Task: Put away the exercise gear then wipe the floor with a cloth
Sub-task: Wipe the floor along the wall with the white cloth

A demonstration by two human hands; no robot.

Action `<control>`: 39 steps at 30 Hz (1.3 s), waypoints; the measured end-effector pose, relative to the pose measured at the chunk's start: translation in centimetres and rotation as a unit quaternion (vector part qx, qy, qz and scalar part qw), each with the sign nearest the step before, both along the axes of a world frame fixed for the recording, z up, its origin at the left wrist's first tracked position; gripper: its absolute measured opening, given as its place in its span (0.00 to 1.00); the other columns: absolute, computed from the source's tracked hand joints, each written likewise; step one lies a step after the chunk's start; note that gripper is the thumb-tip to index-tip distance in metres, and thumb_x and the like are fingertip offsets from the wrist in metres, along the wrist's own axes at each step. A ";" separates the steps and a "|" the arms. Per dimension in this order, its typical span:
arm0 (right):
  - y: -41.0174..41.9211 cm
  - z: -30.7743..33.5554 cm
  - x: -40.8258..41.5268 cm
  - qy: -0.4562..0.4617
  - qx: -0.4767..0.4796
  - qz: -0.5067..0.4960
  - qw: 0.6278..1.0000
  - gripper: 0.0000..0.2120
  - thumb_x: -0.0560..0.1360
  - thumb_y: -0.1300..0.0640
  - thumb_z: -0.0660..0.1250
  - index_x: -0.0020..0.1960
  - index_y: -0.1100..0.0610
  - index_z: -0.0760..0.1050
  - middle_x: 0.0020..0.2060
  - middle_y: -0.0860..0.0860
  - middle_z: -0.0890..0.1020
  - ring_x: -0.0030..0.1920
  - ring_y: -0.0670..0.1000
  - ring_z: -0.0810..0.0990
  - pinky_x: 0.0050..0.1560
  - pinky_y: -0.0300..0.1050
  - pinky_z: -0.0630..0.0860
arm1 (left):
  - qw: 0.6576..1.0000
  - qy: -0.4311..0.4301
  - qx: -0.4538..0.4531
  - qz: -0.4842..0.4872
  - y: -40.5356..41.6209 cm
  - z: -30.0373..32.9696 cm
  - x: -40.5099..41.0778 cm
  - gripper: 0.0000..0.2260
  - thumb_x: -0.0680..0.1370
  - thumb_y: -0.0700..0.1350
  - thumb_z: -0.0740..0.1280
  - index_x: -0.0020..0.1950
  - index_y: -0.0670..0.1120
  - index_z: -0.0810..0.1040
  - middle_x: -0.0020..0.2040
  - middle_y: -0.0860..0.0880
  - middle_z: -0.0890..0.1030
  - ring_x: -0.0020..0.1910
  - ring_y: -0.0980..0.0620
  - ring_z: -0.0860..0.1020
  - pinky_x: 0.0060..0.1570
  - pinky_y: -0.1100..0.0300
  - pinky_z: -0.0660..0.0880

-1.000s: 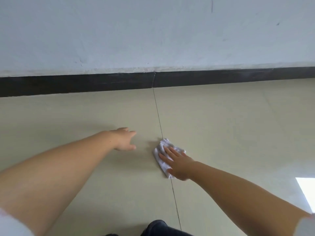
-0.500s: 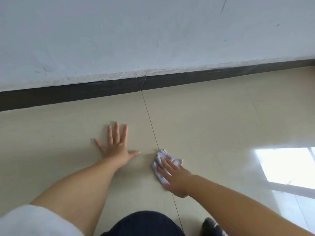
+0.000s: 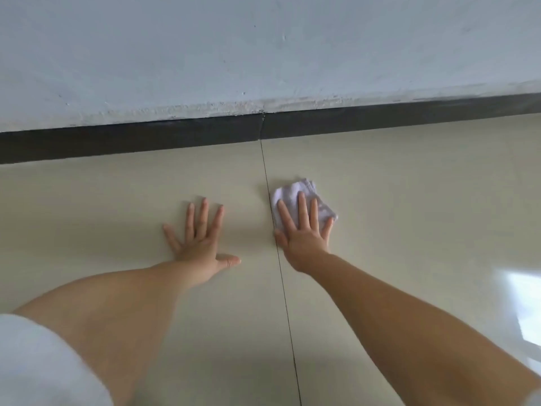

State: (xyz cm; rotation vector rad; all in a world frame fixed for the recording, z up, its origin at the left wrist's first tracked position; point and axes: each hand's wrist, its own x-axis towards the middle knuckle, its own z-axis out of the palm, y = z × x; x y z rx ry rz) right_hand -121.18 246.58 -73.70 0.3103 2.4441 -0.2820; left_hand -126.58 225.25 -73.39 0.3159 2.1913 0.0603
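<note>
A small crumpled white cloth [image 3: 295, 190] lies on the beige tiled floor [image 3: 409, 206], just right of a dark tile joint. My right hand [image 3: 304, 230] presses flat on the cloth with straight, spread fingers, covering its near half. My left hand [image 3: 202, 235] rests flat on the bare floor to the left of the joint, fingers spread, holding nothing. No exercise gear shows in this view.
A dark baseboard [image 3: 146, 139] runs along the foot of a white wall [image 3: 263, 54] a short way beyond both hands. A bright window reflection [image 3: 524, 306] glares on the floor at the right. White sleeves show at the lower corners.
My right hand has pushed the cloth forward, toward the wall and across to the right of the joint. My left hand stays planted flat on the floor. The view has shifted.
</note>
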 end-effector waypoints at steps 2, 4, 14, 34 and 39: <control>3.0 -0.5 -5.2 0.011 0.025 0.064 0.998 0.26 0.81 0.40 0.39 0.74 0.40 0.29 0.73 0.52 0.27 0.72 0.57 0.26 0.68 0.71 0.33 | 1.000 0.009 -0.011 -0.001 0.0 -0.1 0.1 0.50 0.70 0.69 0.62 0.67 0.58 0.22 0.64 0.53 0.18 0.71 0.47 0.25 0.65 0.29 0.36; 4.7 -0.7 -7.1 0.008 0.040 0.111 0.993 0.27 0.81 0.40 0.38 0.74 0.41 0.29 0.74 0.52 0.28 0.73 0.57 0.27 0.68 0.71 0.35 | 1.000 0.015 -0.016 -0.004 0.1 0.0 0.2 0.50 0.70 0.69 0.62 0.65 0.59 0.21 0.64 0.54 0.18 0.72 0.48 0.25 0.65 0.30 0.36; -0.1 -0.9 26.8 0.109 -0.035 0.219 0.969 0.26 0.79 0.42 0.53 0.76 0.44 0.57 0.76 0.55 0.56 0.77 0.59 0.48 0.66 0.69 0.55 | 0.999 0.044 -0.028 -0.002 0.3 0.1 0.1 0.51 0.69 0.69 0.64 0.72 0.57 0.28 0.70 0.52 0.22 0.72 0.49 0.26 0.65 0.29 0.37; 9.2 0.6 -3.5 0.038 0.092 0.187 0.977 0.31 0.82 0.44 0.43 0.76 0.54 0.31 0.74 0.62 0.33 0.74 0.64 0.34 0.74 0.63 0.39 | 0.985 0.066 -0.026 0.157 12.3 1.1 16.7 0.46 0.72 0.68 0.62 0.74 0.58 0.31 0.74 0.48 0.26 0.74 0.41 0.30 0.65 0.26 0.47; 2.3 -0.7 -3.1 0.124 -0.044 0.264 0.955 0.28 0.82 0.45 0.41 0.77 0.54 0.36 0.75 0.60 0.36 0.75 0.61 0.33 0.73 0.57 0.33 | 0.981 0.097 -0.041 0.165 11.9 0.3 16.8 0.46 0.71 0.69 0.62 0.74 0.60 0.32 0.72 0.50 0.25 0.74 0.43 0.31 0.66 0.28 0.51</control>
